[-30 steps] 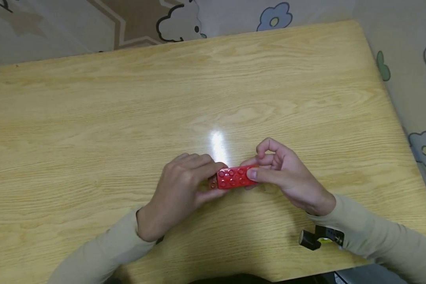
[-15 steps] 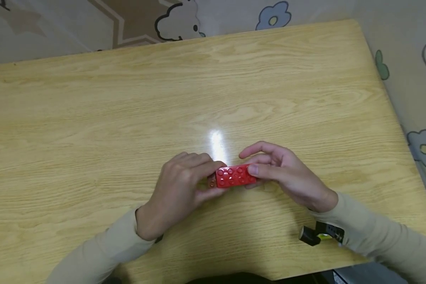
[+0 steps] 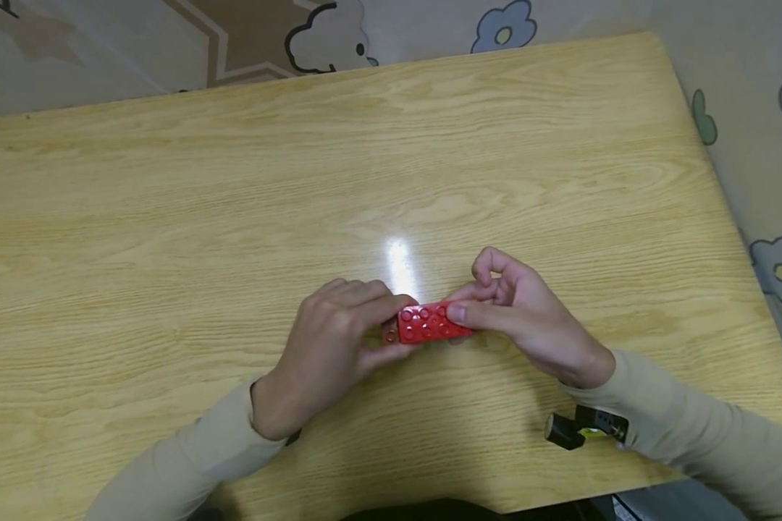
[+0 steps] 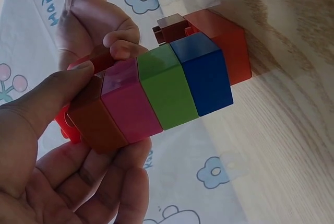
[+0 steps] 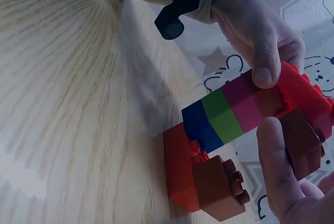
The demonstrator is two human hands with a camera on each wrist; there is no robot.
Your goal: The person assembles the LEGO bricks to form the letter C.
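Observation:
A stack of toy building bricks is between both hands. In the left wrist view its column runs through brown (image 4: 99,117), pink (image 4: 133,98), green (image 4: 167,85) and blue (image 4: 206,75) bricks. A studded red brick (image 3: 423,323) caps the upper end; an orange-red brick (image 5: 177,166) with a brown brick (image 5: 216,187) beside it forms the lower end. My left hand (image 3: 326,347) grips the column around its upper brown brick. My right hand (image 3: 528,318) pinches the upper end, thumb on the red brick, a finger against a second brown brick (image 5: 302,143). Whether the lower end touches the table cannot be told.
The wood-grain table (image 3: 234,195) spreads out around the hands, a bright reflection beyond them. Patterned walls (image 3: 417,32) stand along its back and right edges. A black wrist camera (image 3: 583,427) sits on the right sleeve, near the front edge.
The right index finger straightened, then curled back. The right thumb has slid slightly left over the red brick. My left hand and the stack stay almost still.

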